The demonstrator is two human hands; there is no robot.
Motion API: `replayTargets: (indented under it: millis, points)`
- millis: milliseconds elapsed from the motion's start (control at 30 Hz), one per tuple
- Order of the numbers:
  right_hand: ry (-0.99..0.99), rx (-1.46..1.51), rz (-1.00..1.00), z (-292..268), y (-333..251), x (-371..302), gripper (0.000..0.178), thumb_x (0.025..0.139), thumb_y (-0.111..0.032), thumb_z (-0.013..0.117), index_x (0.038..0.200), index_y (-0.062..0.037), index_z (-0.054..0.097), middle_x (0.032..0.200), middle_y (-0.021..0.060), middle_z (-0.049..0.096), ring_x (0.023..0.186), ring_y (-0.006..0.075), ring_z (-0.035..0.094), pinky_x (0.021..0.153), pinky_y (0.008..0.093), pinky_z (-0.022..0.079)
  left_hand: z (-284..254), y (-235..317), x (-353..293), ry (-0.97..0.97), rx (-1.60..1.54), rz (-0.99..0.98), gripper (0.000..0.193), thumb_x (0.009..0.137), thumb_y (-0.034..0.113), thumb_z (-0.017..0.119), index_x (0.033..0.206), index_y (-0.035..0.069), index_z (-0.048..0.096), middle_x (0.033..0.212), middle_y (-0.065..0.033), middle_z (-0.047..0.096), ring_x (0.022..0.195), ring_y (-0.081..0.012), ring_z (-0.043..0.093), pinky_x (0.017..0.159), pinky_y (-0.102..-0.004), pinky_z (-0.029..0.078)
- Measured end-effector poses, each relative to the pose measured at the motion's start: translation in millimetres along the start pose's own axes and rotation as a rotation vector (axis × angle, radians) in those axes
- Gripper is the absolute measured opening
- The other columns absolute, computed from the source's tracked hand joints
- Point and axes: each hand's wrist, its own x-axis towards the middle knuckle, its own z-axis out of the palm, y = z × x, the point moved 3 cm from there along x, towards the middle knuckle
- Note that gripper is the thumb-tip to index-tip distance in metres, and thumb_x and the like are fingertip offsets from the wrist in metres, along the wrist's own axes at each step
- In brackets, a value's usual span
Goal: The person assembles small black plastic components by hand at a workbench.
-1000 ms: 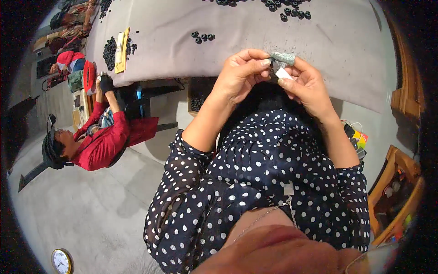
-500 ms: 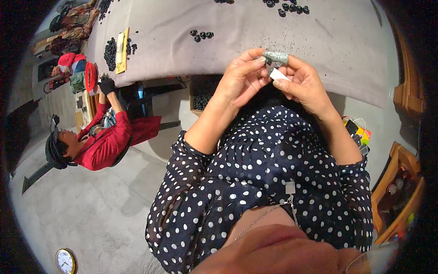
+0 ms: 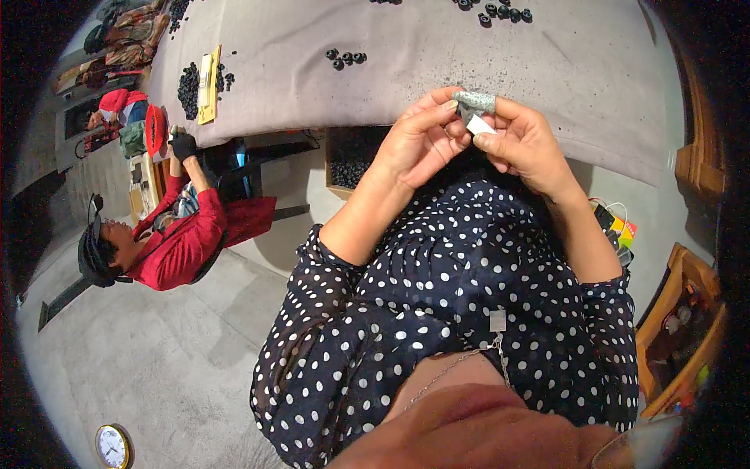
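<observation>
My left hand [image 3: 418, 141] and my right hand [image 3: 525, 144] meet in front of my chest, just below the near edge of a grey-covered table [image 3: 437, 70]. Between their fingertips they pinch a small white piece [image 3: 478, 123]. A grey fabric cot [image 3: 475, 100] covers one fingertip just above it. Both hands grip the same small piece; its exact shape is hidden by the fingers. A little cluster of small black rings [image 3: 345, 57] lies on the table beyond my left hand.
More black rings [image 3: 500, 12] lie at the table's far side and a heap [image 3: 187, 82] beside a yellow strip [image 3: 207, 74] at its left end. A box of black parts [image 3: 351, 164] sits under the table. A person in red [image 3: 176, 242] sits left. A wooden shelf [image 3: 680, 328] stands right.
Both hands have stayed together on the small white piece, with only slight shifts of the fingers. The person in red has moved a little.
</observation>
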Motion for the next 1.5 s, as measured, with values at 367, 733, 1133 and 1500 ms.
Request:
replayTargets:
  millis: [367,733,1133,1500]
  points:
    - [-0.010,-0.067,-0.028,1.3,-3.5,-1.3,0.042,0.085,-0.018,0.062,0.122,-0.0005,0.050,0.096,0.0014,0.065,0.062,-0.0017,0.049,0.047,0.0130,0.037,-3.6,-1.3,-0.9,0.025,0.007,0.010,0.020,0.087,0.009,0.056,0.107,0.006,0.056,0.091,-0.0047,0.059,0.076,-0.0125,0.057,0.071,-0.0295,0.051]
    - [-0.036,-0.012,0.001,3.2,-2.4,-0.9,0.038,0.085,-0.014,0.061,0.119,0.0002,0.052,0.090,0.0012,0.063,0.055,-0.0010,0.045,0.044,0.0133,0.035,-4.1,-2.1,-2.2,0.033,-0.028,0.018,0.022,0.086,0.009,0.057,0.108,0.005,0.055,0.088,-0.0043,0.059,0.073,-0.0116,0.057,0.071,-0.0299,0.051]
    - [-0.033,0.050,0.018,0.5,0.0,-0.4,0.037,0.085,-0.014,0.061,0.118,0.0005,0.052,0.092,0.0022,0.065,0.053,-0.0014,0.044,0.043,0.0129,0.033,-1.9,-2.4,-4.0,0.049,-0.027,0.013,0.022,0.087,0.008,0.057,0.108,0.005,0.055,0.089,-0.0045,0.059,0.073,-0.0115,0.057,0.071,-0.0294,0.051]
    - [-0.002,0.093,0.053,-1.4,7.6,2.7,0.032,0.085,-0.013,0.060,0.113,0.0008,0.056,0.093,0.0033,0.065,0.051,-0.0013,0.043,0.040,0.0129,0.031,-7.6,-9.6,-1.7,-0.019,-0.114,0.040,0.024,0.086,0.009,0.057,0.110,0.003,0.055,0.088,-0.0040,0.059,0.075,-0.0118,0.056,0.073,-0.0284,0.049]
